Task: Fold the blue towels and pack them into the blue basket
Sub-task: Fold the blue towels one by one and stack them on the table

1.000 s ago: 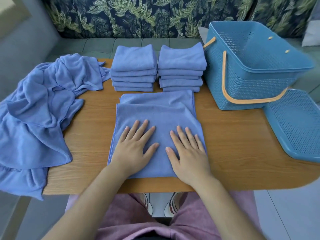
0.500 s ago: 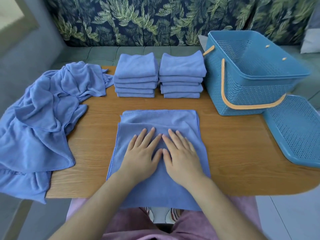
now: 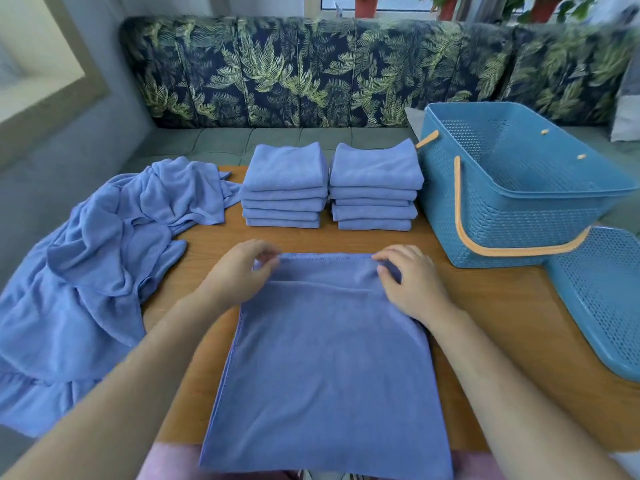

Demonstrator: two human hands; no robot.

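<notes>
A half-folded blue towel [image 3: 325, 355] lies flat in front of me, its near end hanging over the table's front edge. My left hand [image 3: 242, 271] pinches its far left corner and my right hand [image 3: 408, 278] pinches its far right corner. Behind it stand two stacks of folded blue towels, the left stack [image 3: 285, 185] and the right stack [image 3: 375, 185]. The blue basket [image 3: 512, 206] with orange handles sits at the right, with nothing inside that I can see. A heap of unfolded blue towels [image 3: 93, 271] spills over the table's left edge.
The wooden table [image 3: 491, 306] has bare surface to the right of the towel. The basket's blue perforated lid [image 3: 602, 296] lies at the right edge. A leaf-patterned sofa back [image 3: 311, 71] runs behind the table.
The towel has slid toward me and now hangs over the front edge. Both hands went from pressing flat on its middle to pinching its far corners.
</notes>
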